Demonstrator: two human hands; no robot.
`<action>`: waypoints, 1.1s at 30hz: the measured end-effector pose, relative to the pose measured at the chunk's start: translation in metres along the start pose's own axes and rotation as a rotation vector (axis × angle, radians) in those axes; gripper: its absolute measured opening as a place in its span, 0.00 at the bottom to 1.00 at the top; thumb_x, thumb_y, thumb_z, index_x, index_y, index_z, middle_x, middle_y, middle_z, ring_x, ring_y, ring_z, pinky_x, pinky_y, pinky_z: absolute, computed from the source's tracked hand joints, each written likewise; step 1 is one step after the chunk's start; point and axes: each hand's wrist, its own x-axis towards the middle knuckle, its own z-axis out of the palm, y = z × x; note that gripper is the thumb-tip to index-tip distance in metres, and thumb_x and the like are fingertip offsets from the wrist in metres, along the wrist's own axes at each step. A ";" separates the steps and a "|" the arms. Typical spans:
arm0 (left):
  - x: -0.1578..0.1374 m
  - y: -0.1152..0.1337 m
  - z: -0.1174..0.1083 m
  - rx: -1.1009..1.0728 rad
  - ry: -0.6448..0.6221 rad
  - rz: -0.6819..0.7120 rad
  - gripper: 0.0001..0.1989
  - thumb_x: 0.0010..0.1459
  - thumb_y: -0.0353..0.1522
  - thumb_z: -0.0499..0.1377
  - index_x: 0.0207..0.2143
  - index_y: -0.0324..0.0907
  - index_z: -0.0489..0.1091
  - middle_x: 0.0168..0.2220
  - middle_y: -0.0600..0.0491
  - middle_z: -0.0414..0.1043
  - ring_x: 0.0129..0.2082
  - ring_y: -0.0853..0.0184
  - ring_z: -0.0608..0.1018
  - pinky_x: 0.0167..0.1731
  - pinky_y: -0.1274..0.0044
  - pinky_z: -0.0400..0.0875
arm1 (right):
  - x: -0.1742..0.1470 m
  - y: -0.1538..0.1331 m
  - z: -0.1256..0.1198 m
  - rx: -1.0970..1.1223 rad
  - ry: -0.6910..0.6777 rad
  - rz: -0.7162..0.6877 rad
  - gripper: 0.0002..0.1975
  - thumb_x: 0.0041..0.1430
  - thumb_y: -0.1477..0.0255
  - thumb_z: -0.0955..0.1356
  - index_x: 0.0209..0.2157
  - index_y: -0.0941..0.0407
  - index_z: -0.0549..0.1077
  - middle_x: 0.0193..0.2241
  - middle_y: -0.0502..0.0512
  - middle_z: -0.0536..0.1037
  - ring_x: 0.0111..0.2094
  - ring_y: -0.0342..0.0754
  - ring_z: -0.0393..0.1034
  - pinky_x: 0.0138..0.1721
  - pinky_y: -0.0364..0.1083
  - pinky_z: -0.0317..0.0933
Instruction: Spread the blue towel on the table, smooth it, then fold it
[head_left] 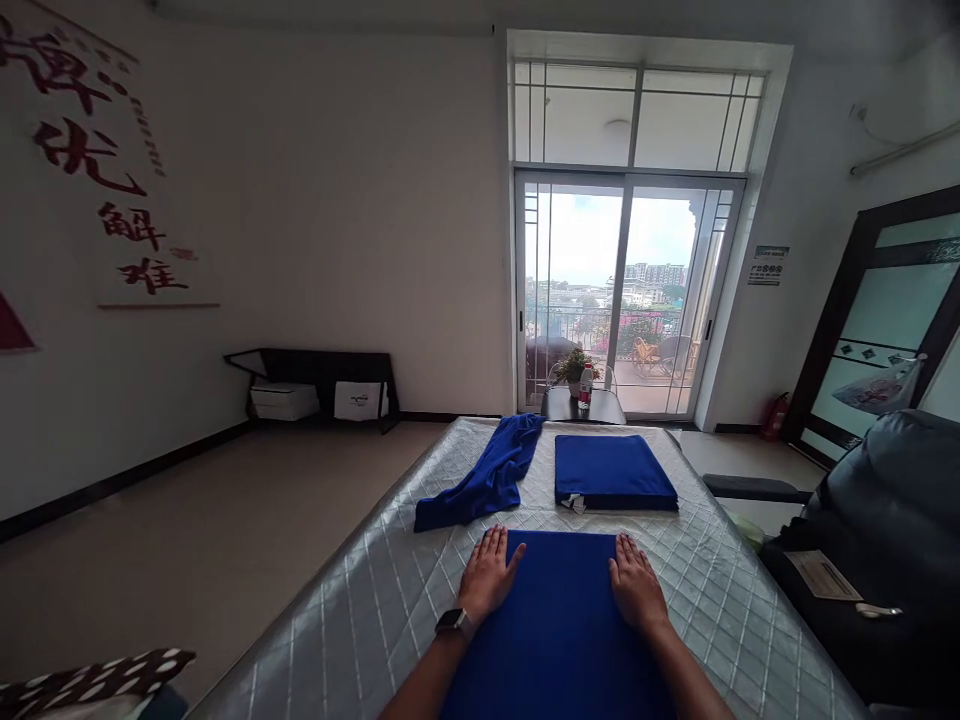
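A smooth blue cloth (562,630) lies flat before me on the quilted silver bed cover (360,600). My left hand (489,575), with a watch at the wrist, rests flat on the cloth's far left corner, fingers stretched out. On the far right corner lies my right hand (636,580), also flat with its fingers extended. Beyond the hands, a neatly stacked pile of folded blue cloths (615,470) shows small white tags at its front edge. Left of that pile is a crumpled blue cloth (491,475). The near end of the flat cloth runs out of view.
A dark armchair (870,530) stands close on the right. Past the far edge is a small table (551,408) with a bottle (586,387) and a plant (576,366). A brown spotted cloth (105,680) shows at lower left, and a black bench (322,370) is by the wall.
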 end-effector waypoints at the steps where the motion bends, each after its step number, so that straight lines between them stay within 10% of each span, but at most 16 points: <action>1: 0.000 -0.008 0.000 0.006 0.005 -0.010 0.40 0.68 0.51 0.34 0.66 0.30 0.54 0.68 0.37 0.55 0.68 0.53 0.58 0.65 0.59 0.54 | 0.000 0.000 0.000 -0.003 0.000 0.000 0.32 0.67 0.66 0.49 0.69 0.64 0.48 0.70 0.58 0.47 0.70 0.47 0.38 0.68 0.51 0.35; 24: 0.004 -0.019 -0.005 -0.006 -0.024 -0.028 0.43 0.65 0.54 0.39 0.65 0.27 0.56 0.68 0.35 0.53 0.68 0.50 0.57 0.65 0.60 0.55 | -0.007 -0.012 -0.018 -0.028 -0.045 -0.002 0.32 0.67 0.65 0.50 0.69 0.63 0.48 0.70 0.57 0.48 0.70 0.48 0.39 0.68 0.50 0.35; 28: 0.009 0.010 -0.013 -0.008 -0.006 -0.029 0.41 0.66 0.52 0.36 0.65 0.29 0.57 0.67 0.35 0.55 0.68 0.47 0.56 0.65 0.54 0.51 | -0.008 -0.012 -0.020 -0.018 -0.034 0.004 0.32 0.67 0.65 0.51 0.69 0.63 0.48 0.70 0.57 0.48 0.70 0.48 0.39 0.68 0.50 0.36; 33: 0.006 0.106 -0.005 -0.086 -0.052 0.209 0.38 0.67 0.51 0.35 0.67 0.34 0.55 0.68 0.41 0.55 0.69 0.56 0.55 0.67 0.62 0.52 | -0.007 -0.009 -0.017 -0.003 -0.025 -0.010 0.33 0.67 0.63 0.51 0.69 0.62 0.48 0.70 0.56 0.47 0.70 0.49 0.39 0.68 0.51 0.37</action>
